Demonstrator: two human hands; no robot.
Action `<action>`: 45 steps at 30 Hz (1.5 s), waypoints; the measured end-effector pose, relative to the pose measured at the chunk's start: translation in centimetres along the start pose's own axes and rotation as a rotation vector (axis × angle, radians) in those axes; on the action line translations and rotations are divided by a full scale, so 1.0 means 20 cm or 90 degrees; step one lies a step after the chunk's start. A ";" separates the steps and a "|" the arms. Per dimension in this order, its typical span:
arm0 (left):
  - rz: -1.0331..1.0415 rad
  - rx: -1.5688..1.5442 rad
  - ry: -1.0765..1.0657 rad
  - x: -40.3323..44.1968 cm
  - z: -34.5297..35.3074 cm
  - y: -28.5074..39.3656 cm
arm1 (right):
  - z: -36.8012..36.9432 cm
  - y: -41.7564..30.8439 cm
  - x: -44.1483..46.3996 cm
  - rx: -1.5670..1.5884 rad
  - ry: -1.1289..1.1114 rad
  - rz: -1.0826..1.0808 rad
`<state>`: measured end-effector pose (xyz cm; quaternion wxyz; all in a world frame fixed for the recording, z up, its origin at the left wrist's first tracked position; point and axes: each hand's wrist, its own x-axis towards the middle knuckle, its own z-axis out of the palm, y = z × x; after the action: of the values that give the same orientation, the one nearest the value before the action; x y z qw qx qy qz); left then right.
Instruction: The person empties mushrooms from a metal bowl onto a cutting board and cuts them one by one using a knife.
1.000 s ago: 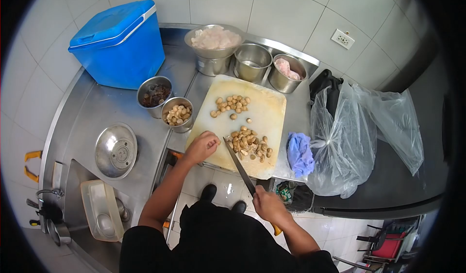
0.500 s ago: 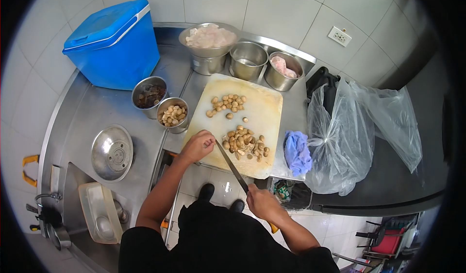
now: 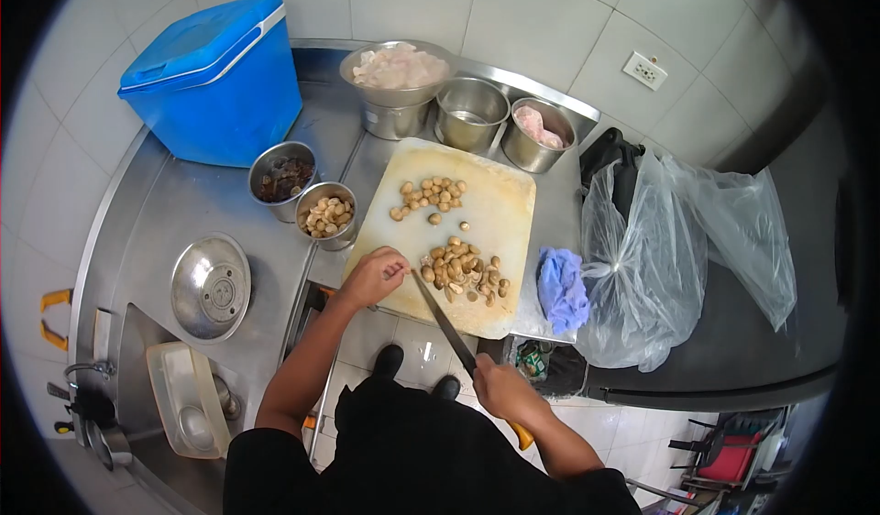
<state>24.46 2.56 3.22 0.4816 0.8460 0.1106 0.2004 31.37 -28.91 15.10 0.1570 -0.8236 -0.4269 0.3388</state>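
Note:
My right hand (image 3: 506, 392) grips a long knife (image 3: 444, 324) by its yellow handle, the blade slanting up and left to the near-left part of the cutting board (image 3: 506, 171). Close to the blade's tip, my left hand (image 3: 376, 277) has its fingers curled together; whatever they hold is too small to make out. Right of the tip lies a pile of mushrooms (image 3: 454, 263), some of them cut. Farther back on the board sits a second group of whole-looking mushrooms (image 3: 442, 190), with a couple of single ones apart from it.
Left of the board stand a metal pot of mushrooms (image 3: 327, 217) and one with dark contents (image 3: 284, 180). Behind are a bowl of pale meat (image 3: 399, 66) and more pots (image 3: 471, 112). A blue cloth (image 3: 563, 290) and plastic bags (image 3: 642, 277) lie right; a blue cooler (image 3: 215, 93) stands back left.
My right hand has shifted slightly down and right, drawing the knife back a little from my left hand. The mushrooms keep their places.

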 end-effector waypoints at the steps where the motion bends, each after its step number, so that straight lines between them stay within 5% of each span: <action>1: 0.013 -0.014 0.010 0.01 0.00 0.00 | 0.00 0.02 -0.02 -0.001 -0.001 -0.002; 9: -0.029 0.031 0.061 0.33 -0.05 0.07 | 0.00 0.07 -0.05 0.073 0.068 0.006; 12: 0.067 0.148 0.002 0.48 0.04 0.06 | 0.03 0.06 -0.02 0.070 0.051 -0.017; 18: -0.013 0.437 -0.094 0.63 0.25 -0.08 | 0.01 -0.01 0.02 0.031 0.004 -0.023; 22: -0.051 0.386 -0.140 0.65 0.17 -0.03 | 0.04 0.04 0.05 0.022 -0.028 -0.026; 25: -0.047 0.261 -0.009 0.53 0.02 0.10 | 0.04 0.05 0.07 0.034 0.007 -0.025; 27: -0.155 0.013 0.005 0.40 -0.04 0.14 | 0.02 0.05 0.07 0.047 0.030 0.035; 37: 0.091 0.141 0.055 -0.09 0.05 0.07 | 0.01 0.08 0.06 0.049 0.036 0.005; 45: 0.005 0.026 0.050 -0.09 0.04 0.03 | 0.00 0.02 0.02 -0.027 0.042 -0.016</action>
<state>23.19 0.91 2.97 0.4585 0.8477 0.1302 0.2330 31.87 -28.85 14.71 0.1580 -0.8317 -0.4391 0.3007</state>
